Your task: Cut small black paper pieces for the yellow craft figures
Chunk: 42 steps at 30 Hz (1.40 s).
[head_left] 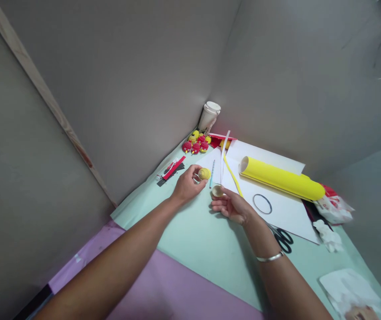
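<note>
Between the thumb and fingers of my left hand (189,183) is a small round yellow piece (204,174) with a ridged, coiled surface. My right hand (232,205) holds a small pale, cup-like piece (217,191) by its rim, with its hollow side facing up. The two pieces are apart. Just beyond my hands, a slim blue pen-like stick (212,173) lies beside white and yellow paper strips (233,176). Several small red and yellow round figures (195,147) are grouped at the back of the green-covered table (206,249).
A white lidded cup (209,116) stands in the corner. A yellow roll (277,175) and a dark ring (262,204) lie on white sheets (286,218). Black-handled scissors (283,240) are beside my right forearm. Red and black strips (173,169) lie left; tissues (328,235) are right.
</note>
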Each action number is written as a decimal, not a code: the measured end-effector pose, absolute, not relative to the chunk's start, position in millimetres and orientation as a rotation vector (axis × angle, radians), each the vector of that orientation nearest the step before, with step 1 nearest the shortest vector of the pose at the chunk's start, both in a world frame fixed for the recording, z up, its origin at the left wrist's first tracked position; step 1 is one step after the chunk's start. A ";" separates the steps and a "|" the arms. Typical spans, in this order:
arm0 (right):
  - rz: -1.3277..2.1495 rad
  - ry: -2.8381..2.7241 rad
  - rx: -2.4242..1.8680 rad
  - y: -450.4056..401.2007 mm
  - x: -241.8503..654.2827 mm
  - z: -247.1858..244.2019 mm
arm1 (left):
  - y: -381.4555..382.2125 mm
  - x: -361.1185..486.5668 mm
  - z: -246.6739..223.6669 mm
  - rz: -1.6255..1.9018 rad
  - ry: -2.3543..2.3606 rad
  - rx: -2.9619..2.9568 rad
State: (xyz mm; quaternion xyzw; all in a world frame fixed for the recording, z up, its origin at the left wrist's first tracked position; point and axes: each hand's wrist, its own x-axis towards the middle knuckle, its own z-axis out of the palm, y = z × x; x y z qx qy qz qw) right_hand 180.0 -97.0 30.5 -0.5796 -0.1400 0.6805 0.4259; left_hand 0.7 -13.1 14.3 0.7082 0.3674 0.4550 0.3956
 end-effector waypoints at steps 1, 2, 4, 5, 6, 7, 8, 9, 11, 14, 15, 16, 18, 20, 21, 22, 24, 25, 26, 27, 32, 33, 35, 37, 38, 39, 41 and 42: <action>1.698 -0.353 -1.477 -95.0 179.2 32.8 | -13.4 0.5 14.5 1.155 0.933 1.810; 1.693 -0.359 -1.501 -93.4 178.6 35.0 | -13.5 0.2 14.5 1.158 0.933 1.821; 1.675 -0.378 -1.538 -92.0 177.5 38.2 | -13.6 0.0 14.2 1.164 0.929 1.836; 1.662 -0.394 -1.552 -92.5 176.9 39.0 | -13.6 0.0 14.0 1.169 0.926 1.843; 1.643 -0.415 -1.563 -93.9 176.1 39.2 | -13.6 0.1 13.8 1.173 0.923 1.850; 1.616 -0.442 -1.572 -96.3 175.1 38.8 | -13.7 0.3 13.6 1.177 0.922 1.857; 1.576 -0.476 -1.578 -99.7 173.7 38.0 | -13.9 0.5 13.6 1.178 0.919 1.866; 1.519 -0.516 -1.582 -104.1 172.0 36.9 | -14.3 0.7 13.7 1.178 0.916 1.874; 1.345 -0.610 -1.582 -115.5 167.4 34.9 | -16.1 1.2 14.7 1.177 0.908 1.897; 1.002 -0.760 -1.573 -136.6 159.1 35.1 | -22.7 2.0 19.0 1.165 0.886 1.977; 0.896 -0.808 -1.572 -143.8 156.2 36.2 | -26.1 2.5 21.1 1.158 0.874 2.016; 0.804 -0.854 -1.574 -150.6 153.4 37.7 | -30.0 3.2 23.5 1.154 0.861 2.059; 0.658 -0.934 -1.586 -162.5 148.3 41.1 | -39.0 5.0 28.5 1.143 0.825 2.144; 0.543 -1.010 -1.595 -171.3 144.1 43.5 | -49.1 6.9 33.0 1.136 0.778 2.212; 0.455 -1.073 -1.598 -174.6 142.4 44.0 | -54.3 7.6 34.9 1.134 0.751 2.238; 0.333 -1.160 -1.599 -177.1 140.9 43.9 | -59.5 7.9 36.4 1.131 0.724 2.258; 0.102 -1.310 -1.580 -180.6 138.7 41.9 | -69.6 7.4 38.5 1.112 0.674 2.276; 0.004 -1.369 -1.560 -181.8 137.7 40.1 | -74.3 6.5 39.1 1.102 0.660 2.273; -0.068 -1.411 -1.537 -182.7 136.7 37.9 | -78.6 5.2 39.4 1.095 0.658 2.262; -0.127 -1.446 -1.517 -183.4 135.7 35.5 | -82.6 3.8 39.5 1.087 0.666 2.243; -0.276 -1.552 -1.491 -185.1 131.3 24.4 | -93.8 -1.6 38.2 1.026 0.721 2.129; -0.284 -1.563 -1.492 -185.1 130.9 22.9 | -94.4 -1.8 37.9 1.021 0.718 2.115; -0.295 -1.577 -1.495 -184.9 130.9 21.0 | -94.7 -1.2 37.1 1.020 0.706 2.095; -0.298 -1.583 -1.498 -184.6 131.6 19.7 | -94.4 -0.2 36.4 1.020 0.697 2.082; -0.296 -1.583 -1.500 -184.5 132.2 19.2 | -94.1 0.4 36.0 1.017 0.698 2.079; -0.293 -1.580 -1.502 -184.3 132.7 18.8 | -93.8 0.8 35.8 1.011 0.699 2.077; -0.285 -1.568 -1.508 -184.1 133.6 17.7 | -93.3 1.2 35.5 0.999 0.701 2.079; -0.280 -1.562 -1.512 -184.0 134.0 17.2 | -92.9 1.2 35.4 0.995 0.701 2.082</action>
